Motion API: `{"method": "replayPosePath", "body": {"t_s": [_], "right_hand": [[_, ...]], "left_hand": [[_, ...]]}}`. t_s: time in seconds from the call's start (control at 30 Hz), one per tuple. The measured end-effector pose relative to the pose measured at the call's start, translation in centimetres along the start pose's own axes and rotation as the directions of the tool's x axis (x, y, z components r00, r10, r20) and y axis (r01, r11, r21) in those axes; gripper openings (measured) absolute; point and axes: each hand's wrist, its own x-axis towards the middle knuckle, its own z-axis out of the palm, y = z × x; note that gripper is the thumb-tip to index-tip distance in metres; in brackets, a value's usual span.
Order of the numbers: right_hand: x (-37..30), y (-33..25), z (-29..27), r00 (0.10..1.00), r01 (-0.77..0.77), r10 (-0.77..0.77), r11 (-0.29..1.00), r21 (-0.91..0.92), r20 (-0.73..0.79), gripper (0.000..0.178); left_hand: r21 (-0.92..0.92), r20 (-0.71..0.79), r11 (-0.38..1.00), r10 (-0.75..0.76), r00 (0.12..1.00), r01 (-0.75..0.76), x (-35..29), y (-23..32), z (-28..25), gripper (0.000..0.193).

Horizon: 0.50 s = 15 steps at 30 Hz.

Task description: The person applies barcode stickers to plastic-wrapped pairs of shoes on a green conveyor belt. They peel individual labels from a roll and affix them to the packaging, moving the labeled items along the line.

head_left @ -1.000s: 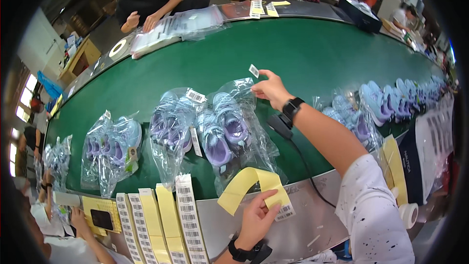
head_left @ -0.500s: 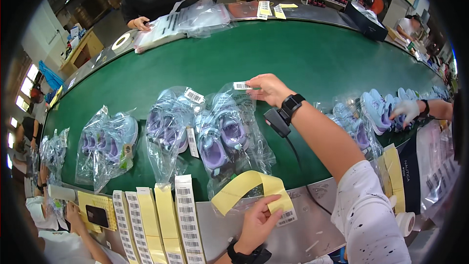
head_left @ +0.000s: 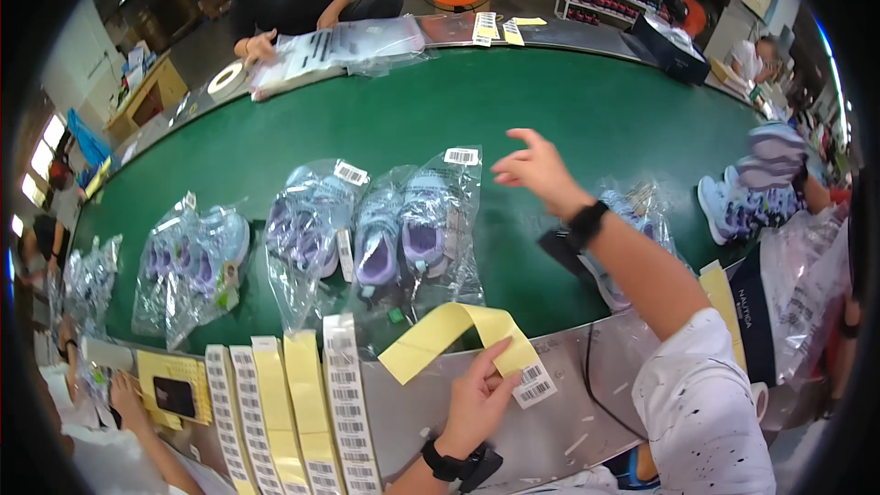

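My left hand (head_left: pixel 478 396) pinches a curling yellow label strip (head_left: pixel 449 330) near an end that bears white barcode labels (head_left: pixel 534 385). Over the green belt (head_left: pixel 587 110), my right hand (head_left: pixel 539 170) is open with its fingers apart and nothing in them. Just left of it lies a pair of light blue and lilac sneakers (head_left: pixel 423 238) in a clear plastic bag. A white barcode sticker (head_left: pixel 462 157) sits on the upper corner of that bag. Beside it is another bagged pair (head_left: pixel 307 220), with its own sticker (head_left: pixel 350 173).
Label strips (head_left: pixel 345 403) hang over the metal edge at front. More bagged sneakers (head_left: pixel 194 252) lie leftward. Near my right forearm is another bagged pair (head_left: pixel 632 220). At far right, a co-worker handles unbagged sneakers (head_left: pixel 772 156). Across the belt, a person sits by stacked plastic bags (head_left: pixel 339 46).
My right hand has let go of the bag's stickered corner and moved right. The sticker stays on the bag. At far right, sneakers have been lifted, soles showing.
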Motion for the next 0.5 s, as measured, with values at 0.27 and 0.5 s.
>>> {"method": "replayPosePath", "body": {"t_s": [0.27,0.5], "right_hand": [[-14.3,4.2,-18.8,0.931,0.138,-0.363,0.421,-0.897,-0.028,0.047],[-16.4,7.2,-11.4,0.953,0.083,-0.221,0.847,-0.525,-0.206,0.067]], "left_hand": [[-0.103,-0.056,0.990,0.091,0.994,-0.096,-0.2,0.2,1.0,0.051],[0.045,0.118,0.999,0.022,0.993,-0.027,-0.2,-1.4,1.9,0.036]]}}
